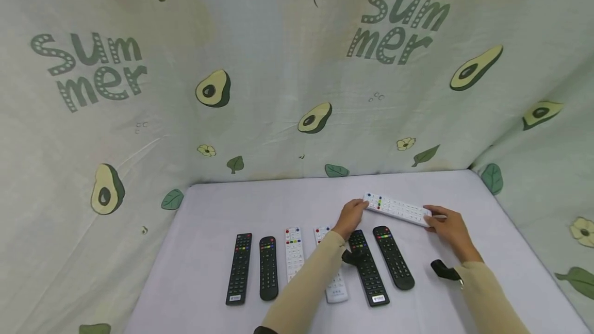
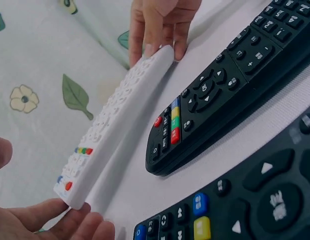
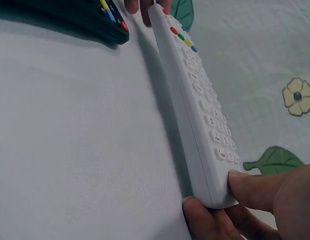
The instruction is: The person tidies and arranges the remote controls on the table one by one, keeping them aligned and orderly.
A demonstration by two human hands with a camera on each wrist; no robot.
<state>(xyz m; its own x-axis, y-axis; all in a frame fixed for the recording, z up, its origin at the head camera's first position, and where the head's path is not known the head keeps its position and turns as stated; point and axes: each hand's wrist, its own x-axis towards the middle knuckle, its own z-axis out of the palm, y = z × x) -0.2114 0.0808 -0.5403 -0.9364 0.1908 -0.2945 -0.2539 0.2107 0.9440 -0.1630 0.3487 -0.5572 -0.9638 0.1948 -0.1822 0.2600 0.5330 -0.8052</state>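
A white remote control (image 1: 394, 209) with several coloured buttons lies slantwise between both hands near the back of the table, buttons up. My left hand (image 1: 351, 218) holds its coloured-button end. In the left wrist view the left fingers (image 2: 50, 220) bend under that end, and the thumb appears apart from it. With thumb on top and fingers below, my right hand (image 3: 255, 205) pinches the opposite end. Close under the left forearm are a second white remote (image 1: 337, 290), partly covered by the sleeve, and a black remote (image 1: 369, 267).
Another black remote (image 1: 393, 257) lies between the forearms. Farther left, a white remote (image 1: 294, 251) and two black remotes, one long (image 1: 239, 269) and one rounded (image 1: 268, 268), form a row. A printed cloth (image 1: 264, 143) hangs behind the white table (image 1: 199, 251).
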